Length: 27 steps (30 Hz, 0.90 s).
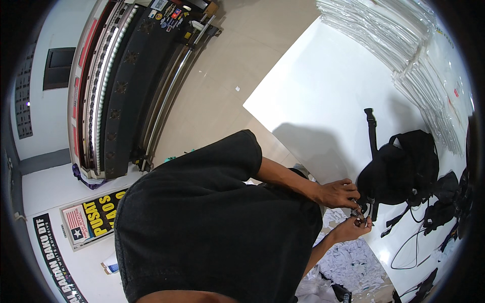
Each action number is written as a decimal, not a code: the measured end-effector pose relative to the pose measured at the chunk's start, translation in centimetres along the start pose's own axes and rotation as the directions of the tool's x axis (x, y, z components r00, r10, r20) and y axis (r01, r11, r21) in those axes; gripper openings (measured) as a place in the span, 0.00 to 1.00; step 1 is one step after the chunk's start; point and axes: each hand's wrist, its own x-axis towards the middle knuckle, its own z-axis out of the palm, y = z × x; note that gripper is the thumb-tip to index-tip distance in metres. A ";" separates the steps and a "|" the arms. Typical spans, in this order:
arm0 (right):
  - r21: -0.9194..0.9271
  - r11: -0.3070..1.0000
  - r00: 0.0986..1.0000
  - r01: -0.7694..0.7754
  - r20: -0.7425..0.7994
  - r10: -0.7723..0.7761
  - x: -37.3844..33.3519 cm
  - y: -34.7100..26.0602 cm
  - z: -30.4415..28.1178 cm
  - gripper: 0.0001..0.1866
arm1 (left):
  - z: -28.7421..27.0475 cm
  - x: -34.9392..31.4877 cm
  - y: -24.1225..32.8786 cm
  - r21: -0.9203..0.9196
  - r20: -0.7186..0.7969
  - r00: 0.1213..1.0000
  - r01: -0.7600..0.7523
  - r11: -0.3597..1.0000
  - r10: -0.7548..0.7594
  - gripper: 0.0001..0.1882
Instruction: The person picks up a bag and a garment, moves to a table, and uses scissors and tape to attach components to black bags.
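My left hand (337,193), the upper one in the head view, has its fingers bent together at the near edge of a white table. Just below it, my right hand (349,230) pinches with its fingertips. Between them is a small dark piece (356,213) with a shiny part, too small to name. A black bag (389,174) with straps lies on the table right beside both hands. One strap with a buckle (371,117) stretches out from its far side.
Stacks of clear plastic-wrapped sheets (369,30) cover the far part of the white table (303,76). Black cables and pouches (442,207) lie past the bag. White scraps (353,265) are heaped below the table edge. A large wide-format printer (121,91) stands across the tiled floor.
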 end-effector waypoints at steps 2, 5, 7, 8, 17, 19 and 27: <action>-0.046 0.998 0.999 0.051 -0.011 -0.052 0.2 0.1 0.1 0.20 | -0.1 0.1 0.0 0.013 -0.005 1.000 0.003 1.000 -0.003 0.15; -0.106 0.994 0.998 0.038 -0.041 -0.042 0.0 0.2 0.1 0.25 | -0.2 0.0 0.2 0.012 -0.001 1.000 -0.008 1.000 0.008 0.15; -0.165 0.986 0.998 0.007 -0.066 -0.018 0.1 -0.1 0.0 0.28 | -0.1 0.0 0.1 0.022 0.008 1.000 -0.009 1.000 0.009 0.15; -0.198 0.980 0.997 -0.011 -0.076 -0.004 0.2 0.2 -0.1 0.30 | 0.1 -0.1 0.0 0.030 0.019 1.000 -0.010 1.000 0.010 0.15; -0.303 0.952 0.989 0.038 -0.125 -0.079 0.8 0.1 -0.5 0.42 | -0.2 0.3 0.4 0.018 0.028 1.000 0.008 1.000 -0.009 0.14; -0.303 0.953 0.994 0.005 -0.105 -0.038 1.5 1.0 -0.6 0.43 | 0.0 0.3 0.1 0.022 0.049 0.999 0.001 1.000 -0.002 0.14; -0.099 0.995 0.980 0.019 -0.194 -0.038 1.4 1.2 -1.8 0.26 | -0.1 0.2 0.1 0.027 0.083 0.997 -0.015 1.000 0.012 0.13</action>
